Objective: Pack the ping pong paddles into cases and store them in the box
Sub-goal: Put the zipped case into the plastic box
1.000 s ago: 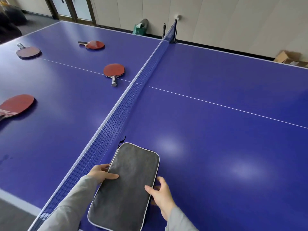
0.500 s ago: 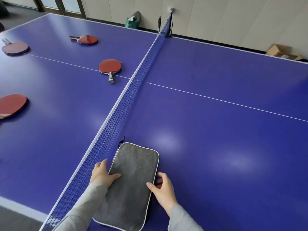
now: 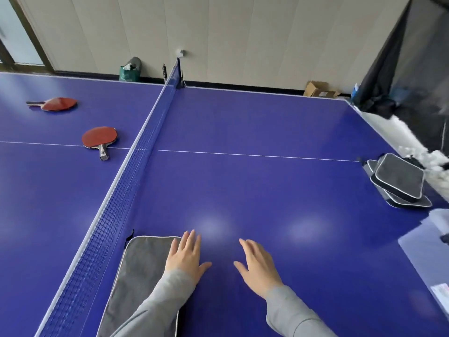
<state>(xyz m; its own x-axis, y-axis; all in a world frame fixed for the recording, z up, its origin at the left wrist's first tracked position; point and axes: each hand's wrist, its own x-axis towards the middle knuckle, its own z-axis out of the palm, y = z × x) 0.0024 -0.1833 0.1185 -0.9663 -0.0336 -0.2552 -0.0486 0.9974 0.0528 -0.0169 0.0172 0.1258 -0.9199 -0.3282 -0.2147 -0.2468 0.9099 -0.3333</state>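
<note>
A grey paddle case with white piping lies flat on the blue table, just right of the net. My left hand hovers over the case's right edge with fingers straight, holding nothing. My right hand is spread open above bare table to the right. Two red paddles lie beyond the net: one near the centre line, one farther back. A stack of grey cases sits at the table's right edge.
The net runs from near left to the far wall. A clear plastic box shows at the right edge. A cardboard box and a green bag sit on the floor by the wall. Dark netting hangs at the right.
Both hands have let go of the grey case and moved right, fingers spread. The view has swung right, bringing the stacked cases and clear box into sight.
</note>
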